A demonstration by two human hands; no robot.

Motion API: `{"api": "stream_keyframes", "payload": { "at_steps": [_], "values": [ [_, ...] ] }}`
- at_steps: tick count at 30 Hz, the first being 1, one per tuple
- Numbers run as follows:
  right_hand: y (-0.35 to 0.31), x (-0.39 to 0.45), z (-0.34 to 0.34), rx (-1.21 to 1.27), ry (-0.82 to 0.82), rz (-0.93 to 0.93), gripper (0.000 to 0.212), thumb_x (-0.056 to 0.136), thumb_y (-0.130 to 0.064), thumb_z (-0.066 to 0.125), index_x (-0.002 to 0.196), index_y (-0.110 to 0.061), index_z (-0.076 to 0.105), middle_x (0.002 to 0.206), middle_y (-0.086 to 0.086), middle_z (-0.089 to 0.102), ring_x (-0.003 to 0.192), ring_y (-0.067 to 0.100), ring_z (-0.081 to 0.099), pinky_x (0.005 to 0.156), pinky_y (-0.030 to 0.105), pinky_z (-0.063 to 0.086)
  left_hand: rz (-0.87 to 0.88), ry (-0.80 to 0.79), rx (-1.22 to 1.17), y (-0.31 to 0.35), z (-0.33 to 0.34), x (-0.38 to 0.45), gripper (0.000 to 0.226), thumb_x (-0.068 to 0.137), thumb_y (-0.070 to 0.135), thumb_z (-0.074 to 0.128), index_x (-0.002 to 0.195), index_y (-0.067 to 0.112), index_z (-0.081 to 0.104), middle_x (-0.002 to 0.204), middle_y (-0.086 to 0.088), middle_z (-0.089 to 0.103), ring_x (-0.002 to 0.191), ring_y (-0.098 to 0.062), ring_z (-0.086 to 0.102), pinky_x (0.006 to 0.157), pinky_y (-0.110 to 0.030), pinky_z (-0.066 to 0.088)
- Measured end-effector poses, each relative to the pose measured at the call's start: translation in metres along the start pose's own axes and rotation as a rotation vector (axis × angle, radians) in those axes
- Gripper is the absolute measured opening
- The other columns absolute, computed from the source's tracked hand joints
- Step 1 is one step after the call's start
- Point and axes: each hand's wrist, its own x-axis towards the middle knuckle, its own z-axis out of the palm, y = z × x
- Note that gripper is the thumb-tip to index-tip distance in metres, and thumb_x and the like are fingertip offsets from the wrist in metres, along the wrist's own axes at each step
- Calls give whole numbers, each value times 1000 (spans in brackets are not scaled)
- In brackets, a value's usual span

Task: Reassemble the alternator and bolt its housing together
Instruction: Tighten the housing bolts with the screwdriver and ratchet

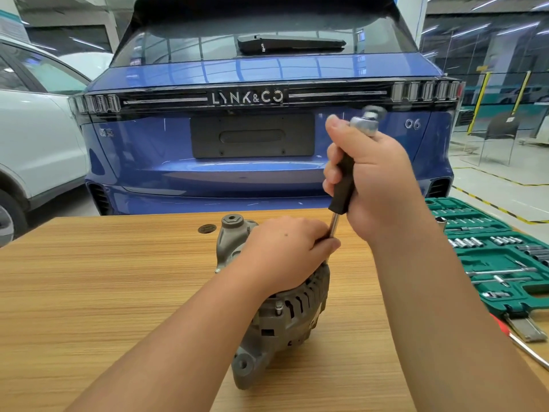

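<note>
A grey cast alternator (285,316) lies on the wooden table (104,278), its mounting ears pointing near and far. My left hand (285,254) lies over its top, and its fingers pinch the lower steel shaft of a driver tool (344,185) where the shaft meets the housing. My right hand (374,179) grips the tool's black handle, which stands nearly upright. A silver ratchet head (367,121) sits on top of the handle, slightly blurred. The tool's tip and the bolt under it are hidden by my left hand.
A green socket set case (499,257) lies open at the table's right edge, with a red-handled tool (523,343) near it. A small dark round piece (207,228) lies on the table behind the alternator. A blue car (252,138) stands just beyond the table, a white car (35,144) to the left.
</note>
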Motion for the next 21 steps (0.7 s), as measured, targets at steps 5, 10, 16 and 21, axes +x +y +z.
{"api": "stream_keyframes", "payload": {
  "at_steps": [5,10,16,21],
  "values": [
    [6,-3,5,46,-171,-134,32,94,-6,61,121,-24,59,72,-2,55,57,14,49,53,26,42,-16,-5,-41,-3,0,-1,34,106,50,43,90,26,61,80,7,63,77,-13,58,66,-36,48],
    [12,-5,14,-123,-88,-298,41,100,4,55,120,-32,59,89,16,48,57,14,45,48,26,42,-24,-16,-10,-1,-2,-1,34,107,48,41,96,25,63,83,6,63,78,-13,56,61,-32,42],
    [7,-4,7,186,-208,-92,38,93,-23,36,121,-24,61,91,16,46,63,22,44,53,26,39,-30,-16,-3,0,-3,-2,32,107,47,41,94,26,61,82,7,61,78,-13,55,60,-30,39],
    [7,-2,6,126,-187,-36,37,93,-43,48,121,-23,61,93,9,52,62,16,51,53,27,41,-35,-9,-26,-1,-2,-1,34,107,47,43,93,24,63,82,6,62,79,-13,56,64,-34,45]
  ]
}}
